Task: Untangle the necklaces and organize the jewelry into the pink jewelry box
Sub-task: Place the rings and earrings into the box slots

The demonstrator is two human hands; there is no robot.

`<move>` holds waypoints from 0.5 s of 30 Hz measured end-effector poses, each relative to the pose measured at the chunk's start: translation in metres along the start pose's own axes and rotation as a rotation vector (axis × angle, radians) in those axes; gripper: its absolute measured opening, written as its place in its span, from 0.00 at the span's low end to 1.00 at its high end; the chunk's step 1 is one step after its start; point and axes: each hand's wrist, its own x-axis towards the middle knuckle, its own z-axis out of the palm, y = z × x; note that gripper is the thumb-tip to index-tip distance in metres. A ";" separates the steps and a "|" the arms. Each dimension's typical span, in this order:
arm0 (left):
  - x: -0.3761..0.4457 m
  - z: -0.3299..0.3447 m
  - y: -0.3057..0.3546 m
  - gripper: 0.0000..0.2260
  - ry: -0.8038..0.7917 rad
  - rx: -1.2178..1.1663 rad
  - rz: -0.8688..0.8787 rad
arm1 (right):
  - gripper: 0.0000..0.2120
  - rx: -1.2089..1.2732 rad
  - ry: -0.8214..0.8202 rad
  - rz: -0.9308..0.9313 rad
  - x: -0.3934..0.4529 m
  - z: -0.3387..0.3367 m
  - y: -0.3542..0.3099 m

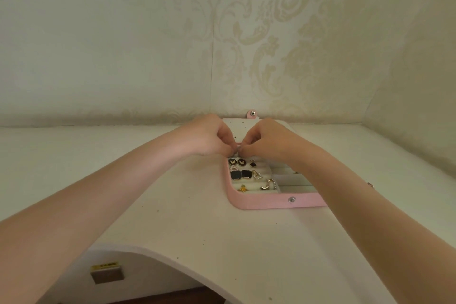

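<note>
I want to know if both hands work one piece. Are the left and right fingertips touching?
Touching: in the head view the left hand and right hand meet fingertip to fingertip above the pink jewelry box.

Earrings [237,162] in jewelry box [271,202]

The pink jewelry box [271,202] lies open and flat on the white table [187,217], its cream lid [234,131] raised at the back wall. In its cushioned rows sit two round black butterfly studs [237,162], two squarish black earrings [241,174], a small gold charm [243,188] and gold hoops [267,184] (details too small to tell).
</note>
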 end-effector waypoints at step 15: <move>-0.003 0.009 0.036 0.12 0.064 -0.048 0.136 | 0.06 0.156 0.167 0.130 -0.034 -0.068 0.046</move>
